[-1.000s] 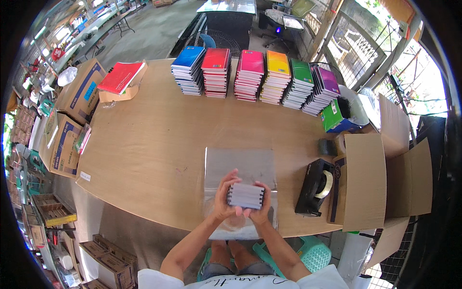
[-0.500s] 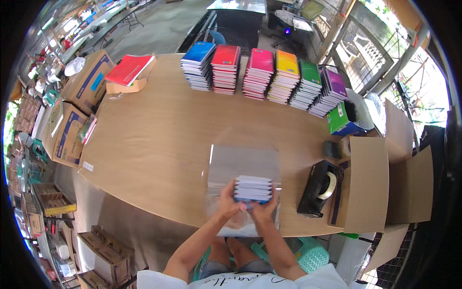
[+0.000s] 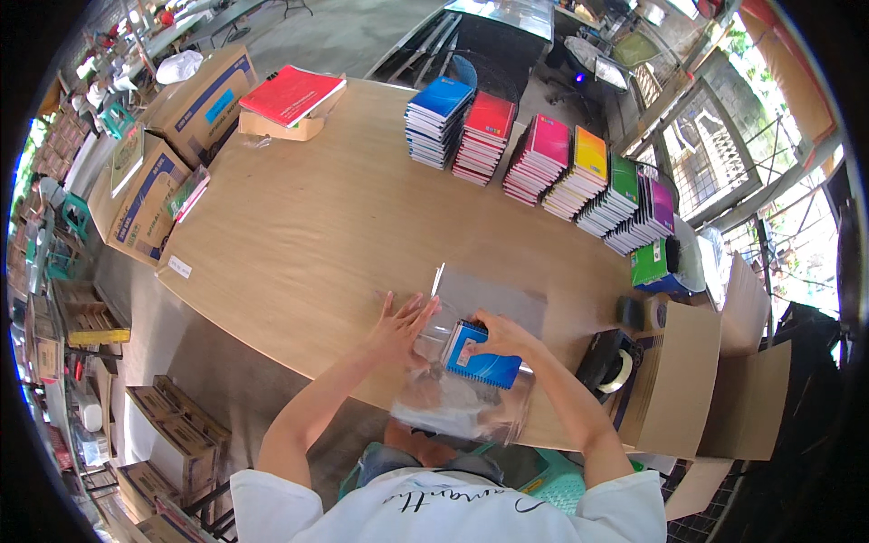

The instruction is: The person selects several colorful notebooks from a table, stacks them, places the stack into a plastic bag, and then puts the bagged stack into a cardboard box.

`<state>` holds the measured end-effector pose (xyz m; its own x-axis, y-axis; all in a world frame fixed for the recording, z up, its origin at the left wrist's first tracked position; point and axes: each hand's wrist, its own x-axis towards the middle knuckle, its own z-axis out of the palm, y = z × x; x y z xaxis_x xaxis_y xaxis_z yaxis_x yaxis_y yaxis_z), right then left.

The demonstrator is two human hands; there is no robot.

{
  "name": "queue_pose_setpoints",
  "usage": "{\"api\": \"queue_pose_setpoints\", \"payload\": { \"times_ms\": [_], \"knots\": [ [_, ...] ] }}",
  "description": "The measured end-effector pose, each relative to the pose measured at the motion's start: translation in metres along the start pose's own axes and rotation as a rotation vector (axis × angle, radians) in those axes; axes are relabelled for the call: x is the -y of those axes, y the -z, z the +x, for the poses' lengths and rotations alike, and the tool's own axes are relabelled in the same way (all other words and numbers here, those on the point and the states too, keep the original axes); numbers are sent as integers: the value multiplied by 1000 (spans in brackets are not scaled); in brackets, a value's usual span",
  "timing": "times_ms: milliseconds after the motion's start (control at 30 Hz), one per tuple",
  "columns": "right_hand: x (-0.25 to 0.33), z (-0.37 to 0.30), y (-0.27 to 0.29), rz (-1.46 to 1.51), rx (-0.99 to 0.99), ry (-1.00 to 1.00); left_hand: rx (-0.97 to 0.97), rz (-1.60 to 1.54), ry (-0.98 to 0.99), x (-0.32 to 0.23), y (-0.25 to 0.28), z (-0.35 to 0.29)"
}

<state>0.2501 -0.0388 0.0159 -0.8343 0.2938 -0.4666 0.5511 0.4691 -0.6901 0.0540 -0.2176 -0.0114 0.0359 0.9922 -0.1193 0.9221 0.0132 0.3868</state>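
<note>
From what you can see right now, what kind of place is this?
Probably a packing area in a stationery warehouse or workshop. Colour-sorted stacks of spiral notebooks line the long wooden table, cardboard cartons stand around it, and a tape dispenser sits near the hands.

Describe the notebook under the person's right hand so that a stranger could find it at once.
Start at the long wooden table and go to its near edge, where a clear plastic bag lies in front of the person. The blue spiral notebook rests on that bag under the right hand. It lies apart from the coloured notebook stacks along the far edge.
</note>
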Motion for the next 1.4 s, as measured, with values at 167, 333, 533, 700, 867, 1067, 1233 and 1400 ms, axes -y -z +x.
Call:
{"api": "queue_pose_setpoints", "payload": {
  "times_ms": [167,333,533,700,867,1067,1233,1400],
  "knots": [
    [7,9,-2,-147,-3,-23,0,1,-10,4,-2,-1],
    [31,4,6,-421,-40,-113,17,-34,-11,3,3,-2],
    [4,-68,-19,231,-898,141,-454,-466,-139,-15,-65,-54],
    [1,-135,-97,177,-750,-52,-41,-356,-236,-56,-61,-76],
    [54,-144,-117,-333,-835,112,92,-349,-1,-70,-35,-60],
    [34,-146,-116,-332,-760,71,-312,-210,-297,-105,16,-58],
    [39,-154,-110,-300,-904,147,21,-290,-90,-96,0,-41],
    [46,-187,-129,-563,-858,132,218,-230,-20,-90,11,-9]
  ]
}}
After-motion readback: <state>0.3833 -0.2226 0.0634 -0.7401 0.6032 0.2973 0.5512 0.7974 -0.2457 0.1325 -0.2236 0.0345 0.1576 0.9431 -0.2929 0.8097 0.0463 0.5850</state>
